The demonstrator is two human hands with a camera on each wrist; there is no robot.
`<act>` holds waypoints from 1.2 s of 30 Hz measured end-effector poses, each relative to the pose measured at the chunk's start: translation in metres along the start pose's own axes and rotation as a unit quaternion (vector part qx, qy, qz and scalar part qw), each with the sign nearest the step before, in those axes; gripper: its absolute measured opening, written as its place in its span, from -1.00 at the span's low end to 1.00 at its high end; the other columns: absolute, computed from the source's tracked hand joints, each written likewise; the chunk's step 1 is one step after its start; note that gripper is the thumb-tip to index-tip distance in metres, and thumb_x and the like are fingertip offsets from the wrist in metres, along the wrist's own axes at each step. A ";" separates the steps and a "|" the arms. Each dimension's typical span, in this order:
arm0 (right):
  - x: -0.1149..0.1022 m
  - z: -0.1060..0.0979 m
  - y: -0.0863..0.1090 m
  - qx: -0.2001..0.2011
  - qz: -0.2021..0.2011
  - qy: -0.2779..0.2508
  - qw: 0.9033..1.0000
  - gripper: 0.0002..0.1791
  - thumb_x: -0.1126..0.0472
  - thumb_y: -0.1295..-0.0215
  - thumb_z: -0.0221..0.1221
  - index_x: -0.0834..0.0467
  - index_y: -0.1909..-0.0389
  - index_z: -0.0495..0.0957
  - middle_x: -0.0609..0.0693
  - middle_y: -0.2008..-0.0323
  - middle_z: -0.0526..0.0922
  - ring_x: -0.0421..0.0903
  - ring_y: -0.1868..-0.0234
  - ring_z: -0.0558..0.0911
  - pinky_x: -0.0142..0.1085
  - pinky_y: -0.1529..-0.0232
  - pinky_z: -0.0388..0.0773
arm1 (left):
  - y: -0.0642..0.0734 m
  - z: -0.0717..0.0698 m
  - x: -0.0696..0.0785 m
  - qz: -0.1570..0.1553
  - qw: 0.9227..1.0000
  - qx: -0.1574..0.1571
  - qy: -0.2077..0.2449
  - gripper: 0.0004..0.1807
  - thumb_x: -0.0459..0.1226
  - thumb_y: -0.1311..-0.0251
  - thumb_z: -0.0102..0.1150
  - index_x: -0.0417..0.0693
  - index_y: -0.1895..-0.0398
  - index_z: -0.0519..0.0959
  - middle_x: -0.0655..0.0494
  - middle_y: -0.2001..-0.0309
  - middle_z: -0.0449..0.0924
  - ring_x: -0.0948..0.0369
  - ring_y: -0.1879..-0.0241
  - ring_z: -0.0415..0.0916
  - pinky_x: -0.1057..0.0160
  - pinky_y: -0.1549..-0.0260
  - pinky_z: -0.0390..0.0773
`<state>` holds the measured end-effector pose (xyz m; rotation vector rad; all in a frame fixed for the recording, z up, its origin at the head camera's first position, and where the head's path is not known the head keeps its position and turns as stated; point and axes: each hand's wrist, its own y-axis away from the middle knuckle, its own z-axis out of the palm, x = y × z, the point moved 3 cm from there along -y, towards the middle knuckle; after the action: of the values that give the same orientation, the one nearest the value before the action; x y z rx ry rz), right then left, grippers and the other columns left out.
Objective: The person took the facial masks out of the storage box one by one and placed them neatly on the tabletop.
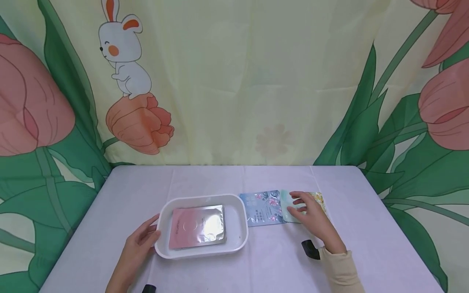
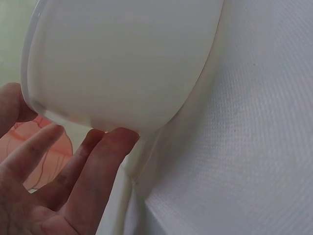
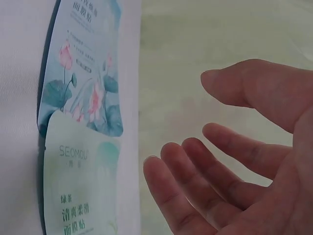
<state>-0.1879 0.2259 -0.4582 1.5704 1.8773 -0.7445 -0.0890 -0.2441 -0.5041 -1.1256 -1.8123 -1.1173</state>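
Left hand: and there it is at the tray's near-left end, the person's left hand [image 1: 136, 245] pinching the white tray [image 1: 235, 224], thumb at the rim and fingertips against the outer wall, a narrow hold as the left wrist view shows
Right hand: over on the other side, the right hand [image 1: 311, 215] hovers at the green packet [image 1: 286, 202], holding nothing, thumb and fingers wide apart and gently bent; the right wrist view shows clear space between fingertips and packet
Tray: sitting on the table, left of the row of packets, and inside it the pink packet [image 1: 194, 226] lies flat, its right part a bright silvery shine
Packet row: what a line-up, the blue packet [image 1: 263, 208] with its pink flowers right beside the tray, the green packet lapping over its edge, then a yellow packet [image 1: 318, 198] peeking out behind the right hand
Sleeve: a beige sleeve [image 1: 340, 270] covers the right forearm, with a black piece [image 1: 310, 250] next to the wrist
Table: a white cloth covers the table [image 1: 278, 260] beneath it all
Backdrop: behind, a pale curtain [image 1: 234, 81] shows a white rabbit [image 1: 132, 77] perched on an orange-pink flower [image 1: 135, 124], big tulips either side
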 end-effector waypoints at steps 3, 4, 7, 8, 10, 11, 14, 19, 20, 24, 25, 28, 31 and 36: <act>-0.006 0.005 0.000 -0.002 -0.011 -0.004 1.000 -0.48 0.28 -0.33 0.25 0.31 -0.26 0.38 0.26 -0.14 0.46 0.16 -0.11 0.53 0.05 -0.09 0.61 | 0.000 0.000 0.000 0.001 1.000 0.002 0.000 -0.25 0.12 -0.30 0.19 0.25 -0.51 0.21 -0.17 -0.36 0.38 -0.08 -0.29 0.44 0.10 -0.08 0.63; -0.008 0.006 0.000 -0.003 -0.013 -0.004 1.000 -0.47 0.28 -0.33 0.25 0.31 -0.27 0.38 0.26 -0.15 0.46 0.15 -0.11 0.53 0.05 -0.09 0.62 | 0.000 0.000 0.000 0.001 1.000 0.002 0.000 -0.25 0.11 -0.30 0.19 0.25 -0.51 0.22 -0.16 -0.35 0.38 -0.08 -0.29 0.44 0.11 -0.08 0.63; -0.014 0.012 -0.001 -0.009 -0.022 -0.005 1.000 -0.47 0.28 -0.32 0.26 0.30 -0.27 0.38 0.24 -0.15 0.46 0.13 -0.11 0.53 0.00 -0.07 0.63 | -0.001 0.000 -0.001 0.001 1.000 0.003 0.002 -0.28 0.09 -0.31 0.18 0.24 -0.50 0.23 -0.17 -0.34 0.40 -0.08 -0.27 0.46 0.14 -0.04 0.66; -0.016 0.014 -0.002 -0.011 -0.025 -0.005 1.000 -0.46 0.28 -0.31 0.26 0.29 -0.27 0.38 0.23 -0.15 0.47 0.11 -0.10 0.53 -0.02 -0.06 0.64 | -0.001 0.000 -0.001 0.000 1.000 0.004 0.002 -0.28 0.09 -0.31 0.18 0.23 -0.50 0.23 -0.17 -0.33 0.40 -0.07 -0.27 0.46 0.15 -0.03 0.67; -0.021 0.019 -0.002 -0.016 -0.034 -0.007 0.999 -0.46 0.28 -0.31 0.27 0.29 -0.27 0.39 0.21 -0.14 0.48 0.09 -0.09 0.54 -0.04 -0.04 0.64 | -0.001 0.000 -0.002 -0.004 1.000 0.003 0.002 -0.27 0.10 -0.31 0.17 0.24 -0.51 0.22 -0.17 -0.32 0.40 -0.06 -0.26 0.47 0.17 -0.02 0.67; -0.024 0.021 -0.002 -0.018 -0.039 -0.009 0.999 -0.47 0.28 -0.30 0.27 0.29 -0.26 0.39 0.21 -0.13 0.48 0.08 -0.08 0.54 -0.06 -0.03 0.65 | 0.000 0.000 -0.002 -0.006 1.000 0.002 0.002 -0.27 0.10 -0.31 0.17 0.24 -0.51 0.22 -0.17 -0.32 0.40 -0.06 -0.26 0.47 0.18 -0.01 0.67; -0.032 0.030 -0.002 -0.028 -0.057 -0.014 0.998 -0.48 0.29 -0.30 0.27 0.29 -0.25 0.40 0.20 -0.11 0.50 0.05 -0.06 0.55 -0.08 -0.02 0.65 | 0.000 0.000 -0.002 -0.006 1.000 0.002 -0.002 -0.26 0.11 -0.31 0.17 0.25 -0.51 0.21 -0.16 -0.33 0.39 -0.06 -0.26 0.46 0.17 -0.03 0.66; -0.043 0.043 -0.002 -0.039 -0.078 -0.028 0.996 -0.51 0.30 -0.30 0.27 0.28 -0.22 0.43 0.20 -0.05 0.53 0.03 -0.02 0.57 -0.13 0.01 0.66 | 0.000 0.000 0.000 -0.001 1.000 0.004 -0.007 -0.26 0.12 -0.31 0.17 0.25 -0.51 0.21 -0.16 -0.34 0.39 -0.08 -0.28 0.44 0.14 -0.06 0.65; -0.045 0.045 -0.002 -0.040 -0.080 -0.031 0.996 -0.52 0.31 -0.29 0.28 0.27 -0.21 0.44 0.19 -0.04 0.54 0.03 -0.02 0.57 -0.13 0.01 0.66 | 0.000 0.000 0.000 -0.001 1.000 0.004 -0.006 -0.25 0.13 -0.31 0.16 0.25 -0.52 0.21 -0.17 -0.34 0.39 -0.08 -0.28 0.44 0.14 -0.07 0.64; -0.052 0.053 -0.001 -0.049 -0.078 -0.040 0.995 -0.52 0.31 -0.28 0.28 0.23 -0.22 0.45 0.18 -0.04 0.55 0.01 -0.01 0.57 -0.11 0.00 0.66 | -0.002 0.001 0.000 -0.001 1.000 0.004 0.000 -0.25 0.13 -0.30 0.17 0.23 -0.52 0.21 -0.17 -0.34 0.39 -0.08 -0.29 0.44 0.14 -0.07 0.64; -0.055 0.054 0.000 -0.051 -0.080 -0.043 0.995 -0.51 0.31 -0.28 0.28 0.22 -0.22 0.45 0.19 -0.04 0.55 0.01 -0.01 0.57 -0.11 0.00 0.66 | -0.002 0.001 0.000 -0.001 1.000 0.005 0.001 -0.25 0.13 -0.30 0.17 0.24 -0.51 0.21 -0.16 -0.34 0.39 -0.07 -0.28 0.44 0.15 -0.07 0.64; -0.060 0.059 0.000 -0.055 -0.081 -0.042 0.994 -0.49 0.30 -0.27 0.29 0.21 -0.23 0.44 0.18 -0.05 0.56 0.01 -0.01 0.58 -0.12 0.00 0.66 | -0.002 0.002 -0.001 -0.001 1.000 0.006 0.004 -0.25 0.12 -0.30 0.18 0.24 -0.52 0.21 -0.15 -0.34 0.39 -0.07 -0.28 0.45 0.15 -0.07 0.64; -0.066 0.062 0.001 -0.057 -0.077 -0.038 0.995 -0.48 0.29 -0.26 0.31 0.19 -0.24 0.44 0.16 -0.06 0.57 0.00 -0.01 0.59 -0.16 0.01 0.67 | -0.002 0.002 -0.001 -0.001 1.000 0.007 0.005 -0.25 0.10 -0.30 0.18 0.24 -0.52 0.21 -0.14 -0.34 0.39 -0.07 -0.28 0.45 0.15 -0.07 0.64; -0.078 0.068 0.002 -0.064 -0.085 -0.037 0.994 -0.47 0.21 -0.26 0.33 0.16 -0.24 0.45 0.12 -0.09 0.57 -0.07 -0.01 0.58 -0.20 0.00 0.66 | -0.001 0.001 -0.001 0.001 1.000 0.006 0.006 -0.27 0.09 -0.32 0.18 0.25 -0.51 0.21 -0.14 -0.33 0.40 -0.07 -0.28 0.45 0.17 -0.06 0.65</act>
<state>-0.1700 0.1243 -0.4476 1.2988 1.9801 -0.7304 -0.0899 -0.2439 -0.5055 -1.1102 -1.8066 -1.1079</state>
